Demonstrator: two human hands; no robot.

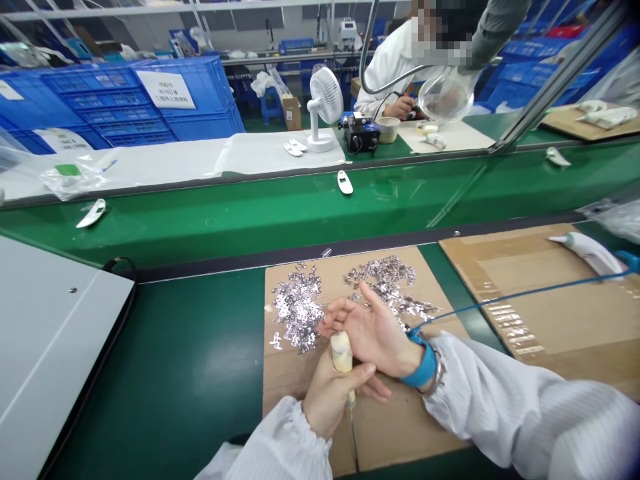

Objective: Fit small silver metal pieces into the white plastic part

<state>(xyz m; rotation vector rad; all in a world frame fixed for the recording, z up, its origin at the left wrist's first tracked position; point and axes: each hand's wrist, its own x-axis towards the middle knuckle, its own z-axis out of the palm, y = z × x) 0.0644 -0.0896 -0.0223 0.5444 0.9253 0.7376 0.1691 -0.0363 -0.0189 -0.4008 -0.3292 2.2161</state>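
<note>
My left hand (327, 390) is closed round a screwdriver (342, 352) with a pale yellow, wrapped-looking handle. Its thin metal shaft points down toward me; the tip is at the lower edge of the view. Just beyond it, my right hand (373, 333) is turned palm up, fingers apart and slightly curled, with nothing visible in it. Both hands are over a cardboard sheet (295, 387). On that sheet lie a left pile of small shiny metal pieces (299, 310) and a right pile of similar pieces (383, 273), partly hidden by my right hand.
A blue cord (525, 292) runs from my right wrist strap (423, 363) to the right. There, a white curved device (593, 252) lies on another cardboard (550, 307). A white box (55, 347) stands left. Past the green conveyor (240, 220), a person (385, 67) works by a fan (325, 100).
</note>
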